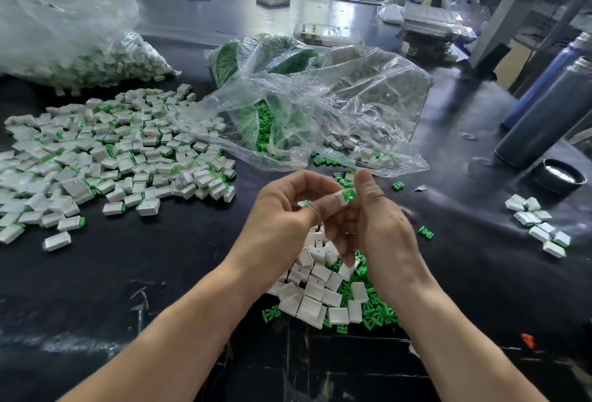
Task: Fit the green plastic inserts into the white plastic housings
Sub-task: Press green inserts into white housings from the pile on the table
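I see my left hand (282, 209) and right hand (374, 225) above the glossy black tabletop (128, 273), together pinching one boxy white housing (340, 198) with one green insert (349, 193) at its end. Two crinkled clear bags (320, 107) lie behind, with countless matte blocks heaped around.

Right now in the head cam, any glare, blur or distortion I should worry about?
Head view: glare streaks on the dark table far back; clear bag shines and veils the parts inside; right hand slightly motion-blurred at its far edge; wide-angle bend tilts the cylinders at right; green insert readable.
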A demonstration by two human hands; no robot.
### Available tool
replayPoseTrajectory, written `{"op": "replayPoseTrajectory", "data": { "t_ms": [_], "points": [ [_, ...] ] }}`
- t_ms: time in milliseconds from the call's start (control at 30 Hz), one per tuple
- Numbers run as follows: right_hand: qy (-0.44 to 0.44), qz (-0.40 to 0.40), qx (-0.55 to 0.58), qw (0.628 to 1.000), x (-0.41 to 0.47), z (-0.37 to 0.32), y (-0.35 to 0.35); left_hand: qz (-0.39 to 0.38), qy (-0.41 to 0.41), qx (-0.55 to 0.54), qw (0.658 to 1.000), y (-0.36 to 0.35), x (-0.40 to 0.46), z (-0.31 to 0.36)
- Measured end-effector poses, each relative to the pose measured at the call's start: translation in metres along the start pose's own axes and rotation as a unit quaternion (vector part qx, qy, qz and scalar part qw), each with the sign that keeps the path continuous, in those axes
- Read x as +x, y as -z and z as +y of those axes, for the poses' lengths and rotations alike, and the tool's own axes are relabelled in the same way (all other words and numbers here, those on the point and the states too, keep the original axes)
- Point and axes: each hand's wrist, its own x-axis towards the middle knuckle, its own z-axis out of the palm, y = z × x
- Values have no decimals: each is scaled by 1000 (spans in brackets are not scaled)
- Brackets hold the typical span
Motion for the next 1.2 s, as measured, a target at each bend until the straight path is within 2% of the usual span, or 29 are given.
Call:
{"op": "replayPoseTrajectory", "data": {
  "t_ms": [267,467,733,933,1200],
  "points": [
    [14,64,-41,997,-1,6,-7,-57,13,-36,998,-5,-1,-5],
    [43,100,-117,987,1,12,-10,-55,-4,-28,998,-7,-3,-7],
    [29,63,-10,998,-5,3,-13,-36,2,-1,999,-5,-2,-7],
    [26,77,-15,997,-1,7,-14,-43,-7,3,999,-6,-2,-8],
    [70,103,-89,988,2,10,-16,-26,-11,18,999,-8,-2,-9]
  ]
}}
